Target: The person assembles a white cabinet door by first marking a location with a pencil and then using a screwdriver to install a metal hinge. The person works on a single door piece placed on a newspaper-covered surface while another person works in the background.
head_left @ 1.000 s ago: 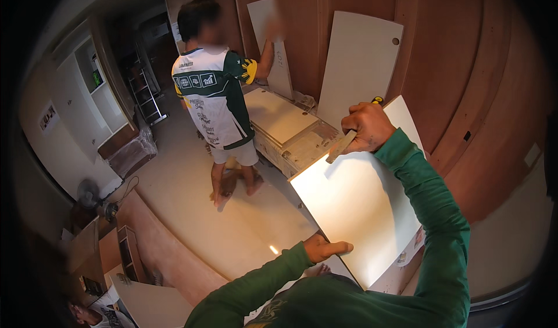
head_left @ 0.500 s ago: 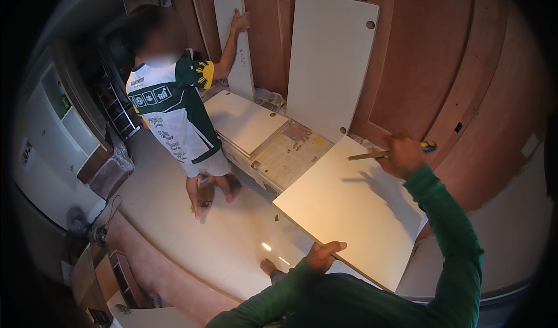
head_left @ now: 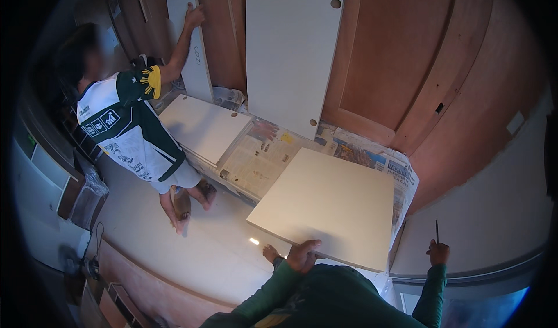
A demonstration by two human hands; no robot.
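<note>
- While the left hand [head_left: 303,255] grips the near edge of a white board [head_left: 331,203], its thumb lies on top and its fingers go out of sight underneath.
- The white board is in front of the person, over newspaper [head_left: 261,159]; how much of its weight rests there, I cannot tell.
- Well apart from that board, off to the right, the right hand [head_left: 439,253] is closed around a thin dark tool [head_left: 437,230], which points up from the fist.
- Another white panel [head_left: 200,127] lies flat, farther left.
- Against the brown wall [head_left: 401,54] leans a tall door [head_left: 290,54] with two round holes near its right edge.
- To the left, a co-worker [head_left: 136,130] has a hand on an upright narrow plank [head_left: 195,49].
</note>
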